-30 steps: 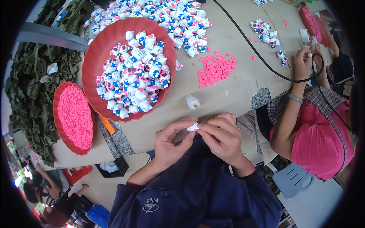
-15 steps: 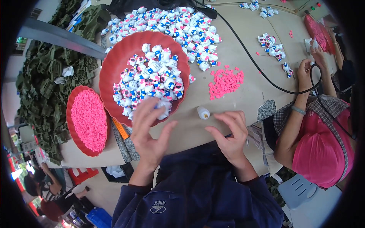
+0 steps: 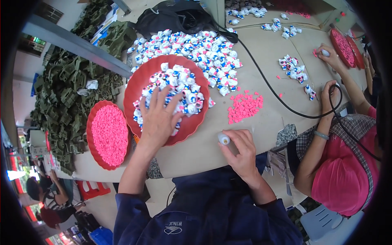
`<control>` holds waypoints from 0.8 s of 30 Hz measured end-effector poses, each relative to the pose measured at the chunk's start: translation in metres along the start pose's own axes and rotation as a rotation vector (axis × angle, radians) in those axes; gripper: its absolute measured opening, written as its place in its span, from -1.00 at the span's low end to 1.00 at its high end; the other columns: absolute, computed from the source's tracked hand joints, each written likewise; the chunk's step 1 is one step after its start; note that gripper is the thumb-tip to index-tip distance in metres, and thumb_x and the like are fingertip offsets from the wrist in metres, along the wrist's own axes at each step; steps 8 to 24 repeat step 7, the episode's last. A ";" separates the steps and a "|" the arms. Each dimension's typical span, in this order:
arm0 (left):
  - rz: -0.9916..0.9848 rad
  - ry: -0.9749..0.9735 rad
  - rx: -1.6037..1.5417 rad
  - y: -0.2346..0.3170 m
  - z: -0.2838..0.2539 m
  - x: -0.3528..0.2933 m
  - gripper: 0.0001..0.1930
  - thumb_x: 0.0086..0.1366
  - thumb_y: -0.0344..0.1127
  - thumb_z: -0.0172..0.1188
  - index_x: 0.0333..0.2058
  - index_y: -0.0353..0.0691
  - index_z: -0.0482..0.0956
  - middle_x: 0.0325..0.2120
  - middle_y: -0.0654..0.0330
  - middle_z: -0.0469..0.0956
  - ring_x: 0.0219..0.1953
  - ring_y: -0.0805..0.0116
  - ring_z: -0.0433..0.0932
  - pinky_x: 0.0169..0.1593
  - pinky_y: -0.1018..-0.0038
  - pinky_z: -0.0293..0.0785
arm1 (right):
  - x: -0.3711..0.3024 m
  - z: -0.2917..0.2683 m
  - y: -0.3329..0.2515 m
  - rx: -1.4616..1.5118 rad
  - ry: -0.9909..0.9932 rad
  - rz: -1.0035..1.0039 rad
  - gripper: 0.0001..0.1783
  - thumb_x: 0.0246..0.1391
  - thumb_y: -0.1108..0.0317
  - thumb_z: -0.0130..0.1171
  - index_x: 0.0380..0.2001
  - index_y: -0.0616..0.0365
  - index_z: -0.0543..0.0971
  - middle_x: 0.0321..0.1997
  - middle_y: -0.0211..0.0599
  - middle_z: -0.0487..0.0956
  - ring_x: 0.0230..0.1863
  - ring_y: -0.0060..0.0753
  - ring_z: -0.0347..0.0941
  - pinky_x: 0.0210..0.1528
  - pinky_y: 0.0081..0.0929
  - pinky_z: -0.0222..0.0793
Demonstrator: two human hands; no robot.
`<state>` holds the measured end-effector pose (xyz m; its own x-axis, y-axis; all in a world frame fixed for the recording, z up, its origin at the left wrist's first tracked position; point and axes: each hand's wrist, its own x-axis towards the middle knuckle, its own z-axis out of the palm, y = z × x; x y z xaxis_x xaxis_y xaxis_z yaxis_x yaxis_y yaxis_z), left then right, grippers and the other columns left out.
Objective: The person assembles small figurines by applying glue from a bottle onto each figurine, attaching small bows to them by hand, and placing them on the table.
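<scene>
My left hand [image 3: 159, 120] reaches into the big red scalloped bowl [image 3: 188, 132], fingers spread over a heap of small white, blue and pink cat-like figurines [image 3: 188, 87]. Whether its fingertips touch any figurine below is hidden. To the right, near the table's front edge, my right hand [image 3: 243, 153] has thumb and forefinger closed round a small white bottle [image 3: 223, 139] with a yellowish tip. Beyond that hand lies a loose patch of small pink pieces [image 3: 245, 107].
A smaller red dish [image 3: 90, 134] of pink pieces stands left of the bowl. More figurines [image 3: 196, 47] are heaped behind it. A black cable [image 3: 277, 96] crosses the table. Dark green plastic parts [image 3: 65, 98] pile up at left. A co-worker in pink [image 3: 343, 175] sits at right.
My left hand has moved forward from the bowl's near rim over the figurines. My right hand has closed in on the bottle, which stays about where it was. The view has shifted.
</scene>
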<state>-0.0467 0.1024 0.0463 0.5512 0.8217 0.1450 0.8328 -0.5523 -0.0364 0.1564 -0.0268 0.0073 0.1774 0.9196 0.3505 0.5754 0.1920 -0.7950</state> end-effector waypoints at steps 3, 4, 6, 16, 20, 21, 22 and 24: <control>-0.057 0.045 0.066 -0.023 0.009 0.012 -0.44 0.13 0.04 0.16 0.12 0.11 0.35 0.16 0.11 0.23 0.24 0.03 0.14 0.19 -0.15 -0.05 | -0.002 -0.003 0.000 0.038 0.017 -0.013 -0.65 -0.24 0.53 0.31 -0.26 0.21 0.55 -0.27 -0.24 0.57 -0.21 -0.19 0.42 -0.13 -0.38 0.32; -0.092 0.034 0.065 -0.029 0.014 0.016 -0.42 0.15 0.07 0.13 0.15 0.12 0.32 0.18 0.09 0.20 0.25 0.01 0.11 0.19 -0.16 -0.07 | -0.003 -0.005 0.002 0.064 0.022 -0.016 -0.64 -0.23 0.51 0.30 -0.24 0.19 0.55 -0.27 -0.26 0.56 -0.22 -0.21 0.41 -0.12 -0.39 0.30; -0.131 -0.052 0.133 -0.035 0.010 0.024 -0.34 0.19 0.07 0.11 0.25 0.12 0.17 0.27 0.07 0.06 0.33 0.04 -0.03 0.22 -0.18 -0.17 | -0.007 -0.014 0.004 0.074 0.071 0.000 -0.64 -0.22 0.50 0.31 -0.24 0.19 0.55 -0.26 -0.25 0.56 -0.20 -0.20 0.42 -0.09 -0.39 0.30; -0.100 -0.070 0.144 -0.034 0.002 0.027 -0.27 0.17 0.11 0.12 0.27 0.08 0.11 0.28 0.01 0.01 0.36 0.00 -0.14 0.22 -0.20 -0.21 | -0.009 -0.018 0.006 0.098 0.100 0.014 -0.64 -0.21 0.48 0.32 -0.23 0.19 0.55 -0.26 -0.24 0.56 -0.18 -0.19 0.42 -0.06 -0.38 0.30; -0.100 -0.070 0.144 -0.034 0.002 0.027 -0.27 0.17 0.11 0.12 0.27 0.08 0.11 0.28 0.01 0.01 0.36 0.00 -0.14 0.22 -0.20 -0.21 | -0.009 -0.018 0.006 0.098 0.100 0.014 -0.64 -0.21 0.48 0.32 -0.23 0.19 0.55 -0.26 -0.24 0.56 -0.18 -0.19 0.42 -0.06 -0.38 0.30; -0.100 -0.070 0.144 -0.034 0.002 0.027 -0.27 0.17 0.11 0.12 0.27 0.08 0.11 0.28 0.01 0.01 0.36 0.00 -0.14 0.22 -0.20 -0.21 | -0.009 -0.018 0.006 0.098 0.100 0.014 -0.64 -0.21 0.48 0.32 -0.23 0.19 0.55 -0.26 -0.24 0.56 -0.18 -0.19 0.42 -0.06 -0.38 0.30; -0.100 -0.070 0.144 -0.034 0.002 0.027 -0.27 0.17 0.11 0.12 0.27 0.08 0.11 0.28 0.01 0.01 0.36 0.00 -0.14 0.22 -0.20 -0.21 | -0.009 -0.018 0.006 0.098 0.100 0.014 -0.64 -0.21 0.48 0.32 -0.23 0.19 0.55 -0.26 -0.24 0.56 -0.18 -0.19 0.42 -0.06 -0.38 0.30; -0.100 -0.070 0.144 -0.034 0.002 0.027 -0.27 0.17 0.11 0.12 0.27 0.08 0.11 0.28 0.01 0.01 0.36 0.00 -0.14 0.22 -0.20 -0.21 | -0.009 -0.018 0.006 0.098 0.100 0.014 -0.64 -0.21 0.48 0.32 -0.23 0.19 0.55 -0.26 -0.24 0.56 -0.18 -0.19 0.42 -0.06 -0.38 0.30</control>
